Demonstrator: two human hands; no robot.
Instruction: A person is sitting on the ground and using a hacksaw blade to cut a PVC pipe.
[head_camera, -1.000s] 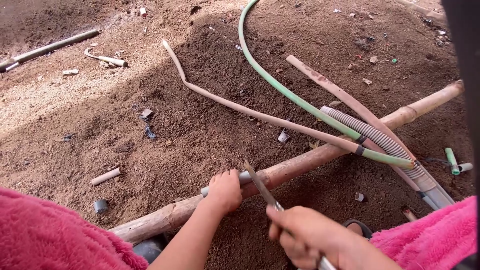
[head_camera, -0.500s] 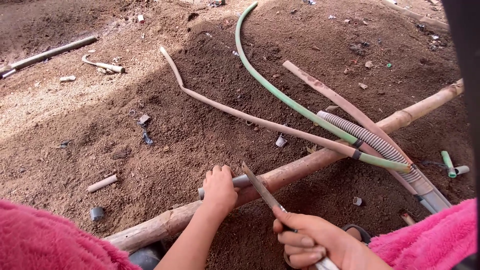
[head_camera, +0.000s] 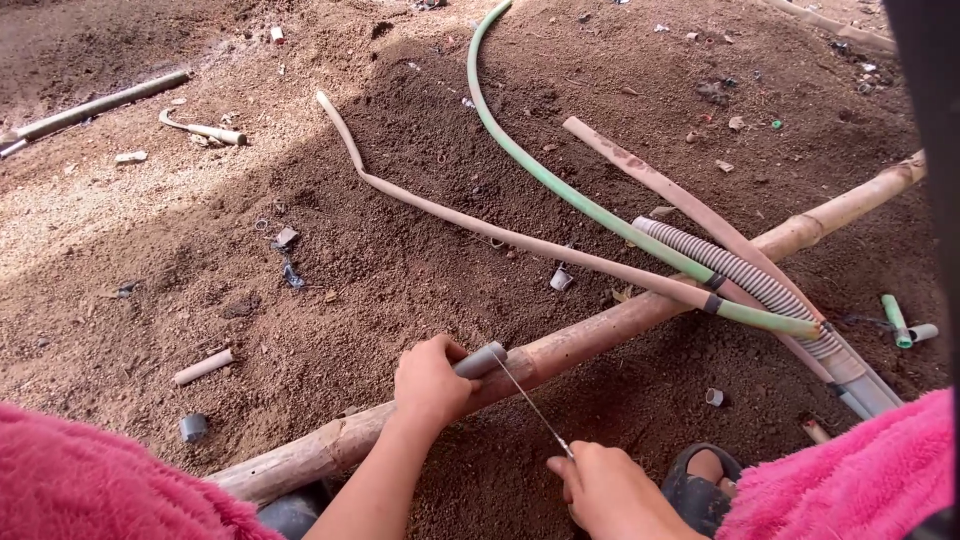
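My left hand (head_camera: 430, 382) grips a short grey pipe piece (head_camera: 482, 360) and presses it against a long bamboo pole (head_camera: 620, 322) lying on the dirt. My right hand (head_camera: 605, 490) is closed on the handle of a thin saw blade (head_camera: 530, 405). The blade runs up and left from my right hand to the free end of the grey pipe, just right of my left fingers. Pink cloth covers my knees at both lower corners.
A green hose (head_camera: 560, 190), a grey ribbed hose (head_camera: 740, 275) and two tan strips (head_camera: 480, 225) cross the bamboo at right. Cut pipe bits (head_camera: 203, 367) lie scattered on the soil. A dark sandal (head_camera: 700, 485) sits by my right hand. Another pole (head_camera: 95, 105) lies at upper left.
My right hand has drawn back toward me, pulling the blade down along the grey pipe's end. My left hand has stayed on the pipe.
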